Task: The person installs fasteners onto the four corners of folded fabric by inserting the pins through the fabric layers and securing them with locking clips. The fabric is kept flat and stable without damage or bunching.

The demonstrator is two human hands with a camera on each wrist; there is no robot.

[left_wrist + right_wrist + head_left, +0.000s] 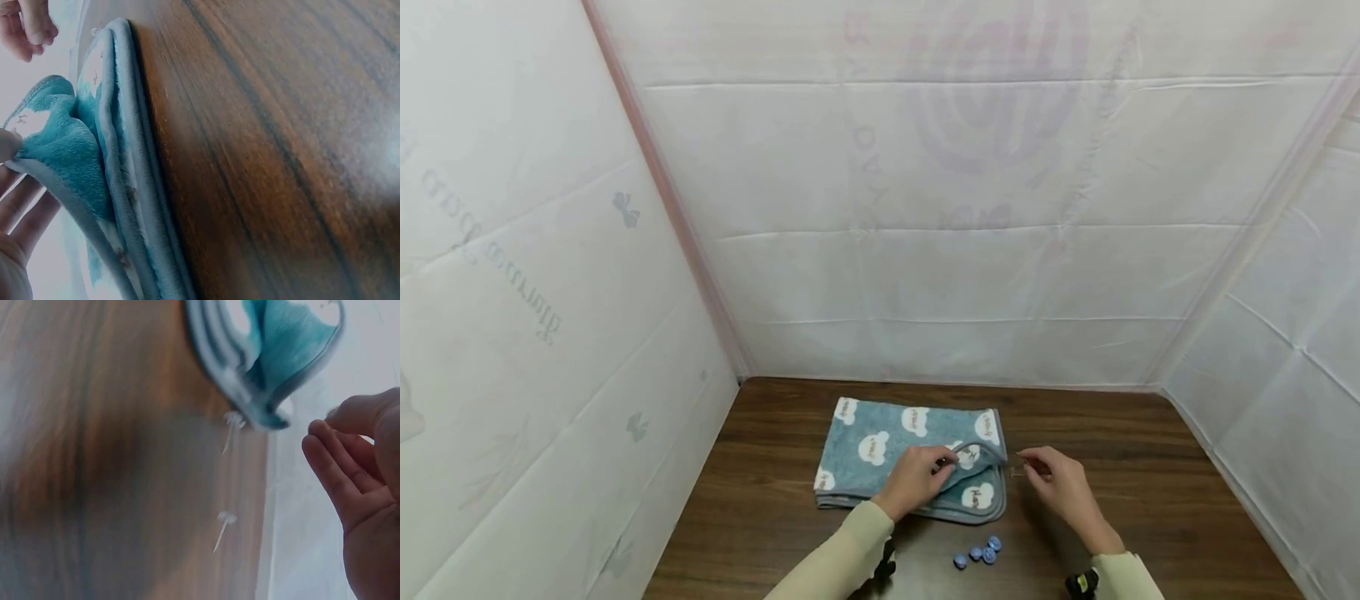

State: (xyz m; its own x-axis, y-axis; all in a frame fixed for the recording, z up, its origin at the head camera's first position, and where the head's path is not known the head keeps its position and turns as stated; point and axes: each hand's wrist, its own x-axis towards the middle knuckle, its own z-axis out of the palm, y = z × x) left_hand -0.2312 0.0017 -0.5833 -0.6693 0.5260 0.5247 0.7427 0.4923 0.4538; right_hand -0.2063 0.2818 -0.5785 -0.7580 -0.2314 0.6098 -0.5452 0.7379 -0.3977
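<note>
A folded blue-green fleece blanket (pixel 895 442) with white bear-head patches and grey edging lies on the table. My left hand (pixel 916 479) pinches the edge of its top layer, lifting a flap (pixel 62 150) near the right front corner. Just right of the blanket hovers my right hand (pixel 1063 487), thumb and fingertips brought together; whether something tiny is between them cannot be made out. Below it in the right wrist view, a clear-headed pin (pixel 232 422) lies by the blanket's corner and another pin (pixel 224 525) farther off. Several small round blue pieces (pixel 989 556) lie in front of the blanket.
The dark wooden table (pixel 760 467) is enclosed by white sheeting, with a back wall (pixel 955 275), a left wall (pixel 550 333) and a right wall (pixel 1285 375).
</note>
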